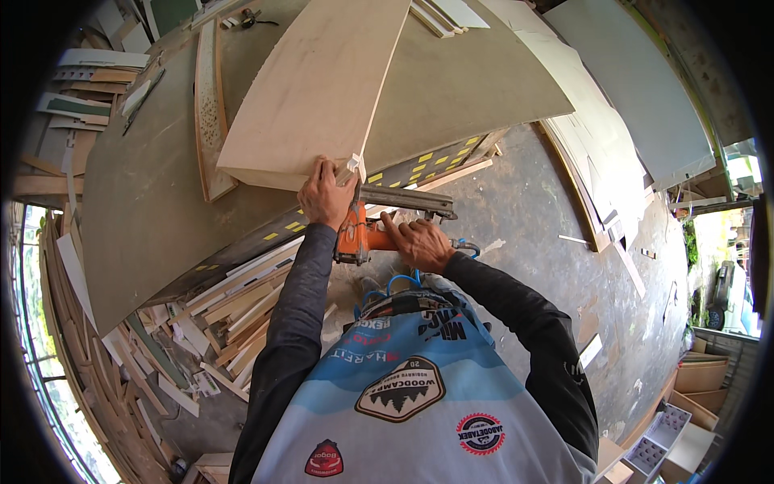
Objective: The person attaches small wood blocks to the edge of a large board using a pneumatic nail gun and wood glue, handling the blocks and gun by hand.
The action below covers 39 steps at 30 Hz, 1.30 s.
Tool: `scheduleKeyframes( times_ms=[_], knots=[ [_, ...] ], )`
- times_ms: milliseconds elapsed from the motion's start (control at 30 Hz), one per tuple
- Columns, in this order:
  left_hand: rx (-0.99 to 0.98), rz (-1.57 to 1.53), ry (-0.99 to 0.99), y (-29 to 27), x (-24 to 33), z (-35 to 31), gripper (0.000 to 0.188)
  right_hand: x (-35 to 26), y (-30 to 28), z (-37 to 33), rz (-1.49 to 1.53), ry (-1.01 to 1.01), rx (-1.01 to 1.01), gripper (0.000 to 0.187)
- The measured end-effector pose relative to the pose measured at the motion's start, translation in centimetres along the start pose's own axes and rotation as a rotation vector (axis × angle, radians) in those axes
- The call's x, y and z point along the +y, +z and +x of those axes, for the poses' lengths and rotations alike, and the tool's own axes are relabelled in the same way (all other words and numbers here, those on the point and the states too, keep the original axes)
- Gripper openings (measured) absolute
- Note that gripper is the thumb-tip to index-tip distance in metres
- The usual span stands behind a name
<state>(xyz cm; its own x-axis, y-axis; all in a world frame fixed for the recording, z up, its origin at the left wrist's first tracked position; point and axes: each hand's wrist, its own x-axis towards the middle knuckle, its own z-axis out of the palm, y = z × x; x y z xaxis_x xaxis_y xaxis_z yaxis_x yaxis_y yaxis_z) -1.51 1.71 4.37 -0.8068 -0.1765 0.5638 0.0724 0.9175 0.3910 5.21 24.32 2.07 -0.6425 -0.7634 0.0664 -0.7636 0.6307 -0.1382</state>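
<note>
R hand [423,244] closed round the handle of an orange nail gun [352,234], off to the right of the body. L hand [326,196] at near edge of a pale wood panel [314,89], fingers bent against it close to the near right corner; can't tell if it's gripping or just pressing. Small pale piece [350,167] at that corner, right by L fingertips.

Key relation: gun's far end vs. the panel's near right corner. Gun sits just on the near side of it, w/ the grey magazine [407,202] running L-R, approx. crosswise to panel. Panel's long axis goes near to far, leaning a bit right at the far end. L hand is the nearer one to the corner; R hand is farther off, to the right & nearer the body. Gun-to-wood contact: can't tell, L hand & gun body crowd the spot.

Panel lies on a big brown bench top [484,89], near end by the bench edge. Narrow board [210,113] to the left. Blue hose [468,247] just right of R hand.
</note>
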Motion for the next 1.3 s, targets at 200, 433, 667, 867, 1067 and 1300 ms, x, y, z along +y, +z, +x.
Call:
scheduleKeyframes(
  times_ms=[200, 433, 667, 867, 1067, 1300],
  knots=[
    [-0.11, 0.014, -0.043, -0.4, 0.1, 0.2, 0.037, -0.2, -0.5, 0.2, -0.001, 0.014, -0.03, 0.072],
    [-0.096, -0.336, 0.068, -2.1, -1.8, 0.6, 0.022, -0.3, -0.5, 0.4, -0.035, -0.003, 0.077, 0.072],
    [-0.15, -0.375, 0.058, -2.3, -2.4, 0.7, 0.019, 0.1, -1.1, 0.7, -0.038, 0.0, 0.08, 0.073],
    [-0.135, -0.364, 0.064, -1.8, -2.6, 0.6, 0.02, 0.1, -1.0, 0.8, -0.058, -0.01, 0.086, 0.075],
    [-0.134, -0.365, 0.056, -2.1, -2.4, 0.7, 0.023, 0.2, -1.1, 1.0, -0.069, -0.018, 0.089, 0.075],
    [-0.14, -0.359, 0.041, -2.2, -2.3, 0.7, 0.023, -0.1, -0.9, 1.1, -0.084, 0.004, 0.077, 0.073]
  ],
)
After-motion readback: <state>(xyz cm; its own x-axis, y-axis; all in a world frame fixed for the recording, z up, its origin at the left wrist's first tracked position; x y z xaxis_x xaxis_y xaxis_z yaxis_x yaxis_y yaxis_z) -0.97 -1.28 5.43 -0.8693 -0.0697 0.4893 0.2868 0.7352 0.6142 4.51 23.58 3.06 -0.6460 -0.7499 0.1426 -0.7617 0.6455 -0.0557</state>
